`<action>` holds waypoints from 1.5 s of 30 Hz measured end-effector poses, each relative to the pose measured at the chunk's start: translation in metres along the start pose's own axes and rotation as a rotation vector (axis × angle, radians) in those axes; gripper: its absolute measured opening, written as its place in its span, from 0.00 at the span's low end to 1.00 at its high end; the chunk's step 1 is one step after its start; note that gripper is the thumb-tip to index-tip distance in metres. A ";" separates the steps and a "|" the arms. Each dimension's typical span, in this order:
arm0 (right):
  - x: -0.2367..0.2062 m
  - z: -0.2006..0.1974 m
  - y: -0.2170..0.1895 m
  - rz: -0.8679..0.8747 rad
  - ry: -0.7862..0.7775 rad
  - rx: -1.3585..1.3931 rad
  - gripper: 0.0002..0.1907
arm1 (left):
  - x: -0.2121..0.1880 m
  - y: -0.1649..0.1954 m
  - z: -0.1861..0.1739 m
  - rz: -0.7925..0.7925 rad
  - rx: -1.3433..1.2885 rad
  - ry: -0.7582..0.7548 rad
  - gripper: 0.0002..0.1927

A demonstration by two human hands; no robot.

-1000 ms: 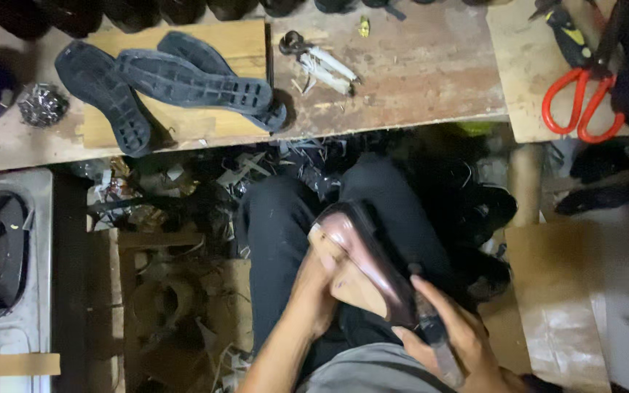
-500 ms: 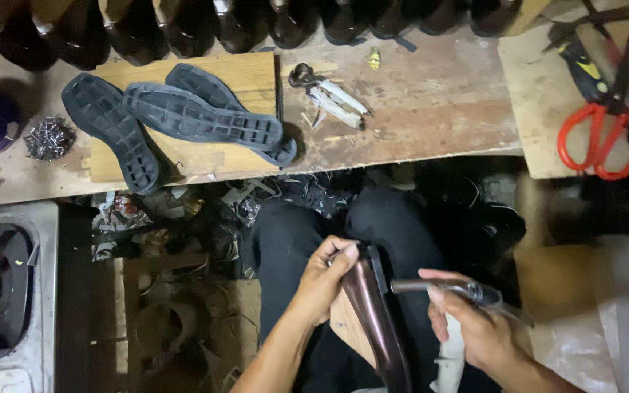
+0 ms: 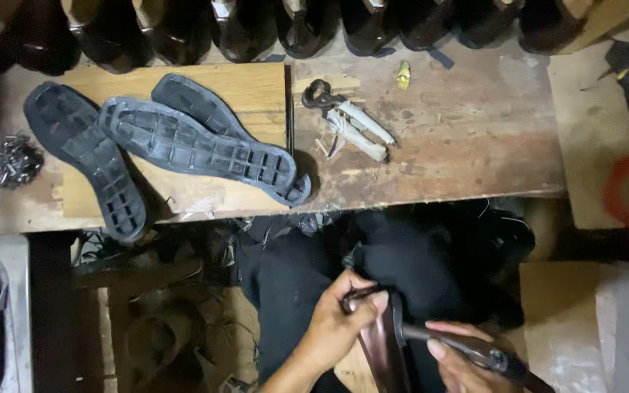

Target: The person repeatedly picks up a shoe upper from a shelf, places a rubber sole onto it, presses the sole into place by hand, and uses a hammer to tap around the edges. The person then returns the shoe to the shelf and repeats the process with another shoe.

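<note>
Brown shoe upper [image 3: 384,349], unsoled, was clamped on the lap by the left hand [image 3: 340,320]; a dark-handled tool [image 3: 467,349] was gripped by the right hand [image 3: 460,364] against it; three black soles [image 3: 183,145] remained unattached on the worktop [image 3: 460,138] beyond the shoe.

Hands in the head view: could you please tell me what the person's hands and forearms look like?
Both hands are bare: no gloves, rings or wristwatch show. The left hand leads to a bare forearm with no sleeve in view. The right hand is cut off by the lower edge, with fingernails visible.

glossy dark-brown shoe [image 3: 384,349] stands on edge on the lap (lower part cropped), dark tool [image 3: 475,351] touching it.
</note>
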State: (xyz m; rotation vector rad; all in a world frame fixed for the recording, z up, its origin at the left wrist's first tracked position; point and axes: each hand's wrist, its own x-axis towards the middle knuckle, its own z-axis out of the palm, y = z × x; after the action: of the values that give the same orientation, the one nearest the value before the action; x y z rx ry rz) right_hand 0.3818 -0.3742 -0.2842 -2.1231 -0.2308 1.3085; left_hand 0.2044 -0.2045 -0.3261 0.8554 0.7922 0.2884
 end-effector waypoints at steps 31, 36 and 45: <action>0.029 -0.047 -0.031 -0.023 -0.479 0.226 0.16 | -0.008 -0.013 0.004 -0.028 -0.124 -0.208 0.11; 0.036 -0.055 -0.022 -0.099 -0.530 0.163 0.14 | -0.007 -0.021 0.005 -0.075 -0.121 -0.189 0.11; 0.058 -0.047 -0.041 -0.078 -0.561 -0.092 0.13 | 0.002 -0.022 -0.002 0.017 -0.141 -0.215 0.12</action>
State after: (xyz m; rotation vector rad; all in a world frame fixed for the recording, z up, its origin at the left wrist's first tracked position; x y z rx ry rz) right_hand 0.4576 -0.3350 -0.2884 -1.7503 -0.6078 1.8498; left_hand 0.2026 -0.2170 -0.3445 0.7467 0.5580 0.2596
